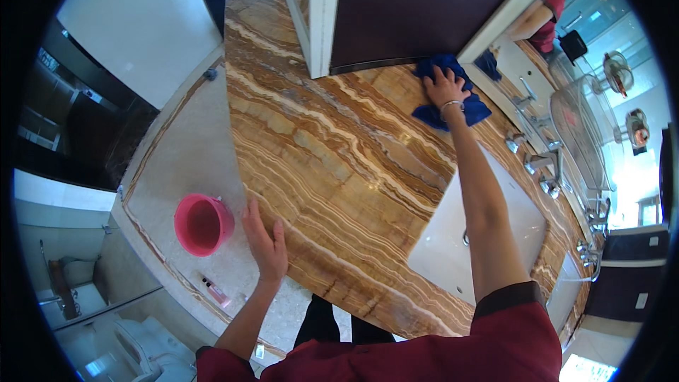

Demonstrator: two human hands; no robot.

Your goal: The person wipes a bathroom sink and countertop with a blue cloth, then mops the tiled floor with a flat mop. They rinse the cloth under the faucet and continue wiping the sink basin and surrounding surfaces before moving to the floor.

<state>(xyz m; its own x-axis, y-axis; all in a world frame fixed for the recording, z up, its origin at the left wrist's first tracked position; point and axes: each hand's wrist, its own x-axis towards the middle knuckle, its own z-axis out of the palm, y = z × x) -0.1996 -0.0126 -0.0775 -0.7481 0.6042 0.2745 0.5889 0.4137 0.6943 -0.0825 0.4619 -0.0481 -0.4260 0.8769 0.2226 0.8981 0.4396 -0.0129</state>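
Observation:
At the far right corner of the countertop, my right hand (447,87) presses a crumpled blue cloth (477,112) against the stone, its fingers spread over the fabric. The cloth lies where a dark wall panel meets the mirror frame. My left hand (267,246) rests at the near left edge of the brown banded stone countertop (339,170), thumb apart from the fingers and nothing held. Beneath my right forearm is a white rectangular sink (440,244), partly hidden by the arm.
A pink bucket (204,224) stands on the pale floor, left of my left hand. Near it lies a small pink bottle (216,293). Chrome taps (546,164) line the sink's back under a mirror (573,85). A white-framed panel (320,21) rises from the counter; a toilet (151,347) is lower left.

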